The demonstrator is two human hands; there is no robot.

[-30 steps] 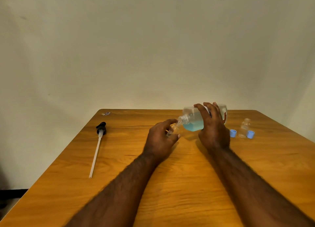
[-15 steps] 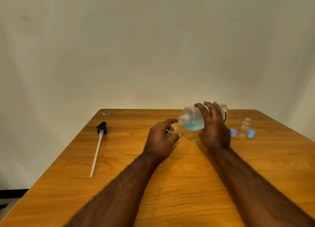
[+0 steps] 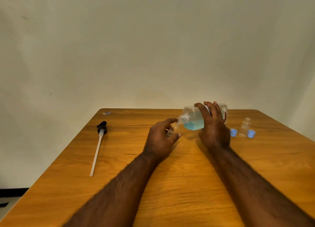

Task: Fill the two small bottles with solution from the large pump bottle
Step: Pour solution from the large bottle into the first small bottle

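Observation:
My right hand (image 3: 213,129) grips the large clear bottle (image 3: 192,118), tipped on its side with blue solution pooled in its lower part and its open neck pointing left. My left hand (image 3: 160,139) holds a small clear bottle (image 3: 173,128) tilted, its mouth right at the large bottle's neck; my fingers hide most of it. The second small clear bottle (image 3: 245,127) stands upright and uncapped to the right, between two blue caps (image 3: 233,132) (image 3: 251,133).
The black pump head with its long white tube (image 3: 98,146) lies on the wooden table (image 3: 170,184) at the left. A small scrap (image 3: 107,113) sits near the far left corner. A plain wall stands just behind the table.
Barely anything differs: both hands keep the same hold, with the large bottle's neck staying at the small bottle's mouth.

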